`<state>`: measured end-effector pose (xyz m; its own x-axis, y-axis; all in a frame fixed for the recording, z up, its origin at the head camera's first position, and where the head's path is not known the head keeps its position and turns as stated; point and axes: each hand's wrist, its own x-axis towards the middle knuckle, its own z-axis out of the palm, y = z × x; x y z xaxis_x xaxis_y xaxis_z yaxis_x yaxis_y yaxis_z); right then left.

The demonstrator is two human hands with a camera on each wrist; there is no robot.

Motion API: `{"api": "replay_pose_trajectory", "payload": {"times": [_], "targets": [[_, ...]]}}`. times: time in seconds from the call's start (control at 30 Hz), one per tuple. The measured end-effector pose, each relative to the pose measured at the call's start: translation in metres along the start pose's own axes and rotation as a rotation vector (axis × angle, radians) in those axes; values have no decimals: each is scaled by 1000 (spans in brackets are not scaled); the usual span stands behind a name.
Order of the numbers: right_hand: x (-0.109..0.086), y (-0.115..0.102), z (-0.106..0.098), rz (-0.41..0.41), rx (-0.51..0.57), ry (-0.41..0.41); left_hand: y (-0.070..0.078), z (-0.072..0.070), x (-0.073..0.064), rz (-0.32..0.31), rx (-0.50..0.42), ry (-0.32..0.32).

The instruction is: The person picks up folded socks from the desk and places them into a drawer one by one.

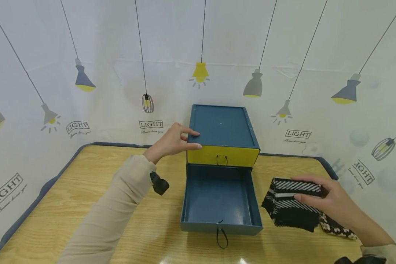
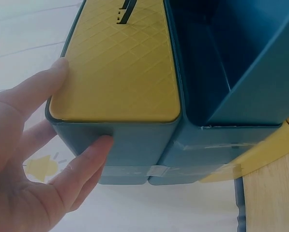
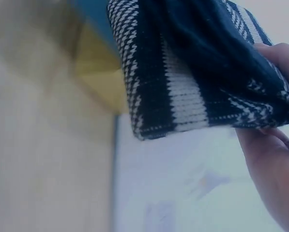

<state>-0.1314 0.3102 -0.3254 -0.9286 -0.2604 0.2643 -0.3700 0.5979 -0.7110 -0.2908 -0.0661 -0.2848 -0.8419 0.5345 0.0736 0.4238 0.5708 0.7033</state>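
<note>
A two-tier dark blue drawer box has a yellow front on its shut upper drawer. The lower drawer is pulled out, its inside bare and a black cord loop hanging at its front. At the upper tier's left front corner, my left hand touches the box with fairly straight fingers; the left wrist view shows fingertips against its side. To the right of the lower drawer, my right hand grips a folded black-and-white knit cloth between thumb and fingers.
A black fabric piece with white spots lies on the wooden table, partly hidden by the right hand. Behind the table hangs a white backdrop printed with lamps, close to the drawer box.
</note>
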Motion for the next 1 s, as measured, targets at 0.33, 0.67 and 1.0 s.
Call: {"api": "replay_pose_trajectory", "payload": {"times": [0.33,0.67,1.0], "targets": [[60,-53,22,-87,112,-147,-4,-1,-1,1,-8,-1],[99,-55,88,21,302,-393,-2,1,0,24,1,25],[109,-56,126,90,267,-396,-3,-1,-2,16,0,18]]}}
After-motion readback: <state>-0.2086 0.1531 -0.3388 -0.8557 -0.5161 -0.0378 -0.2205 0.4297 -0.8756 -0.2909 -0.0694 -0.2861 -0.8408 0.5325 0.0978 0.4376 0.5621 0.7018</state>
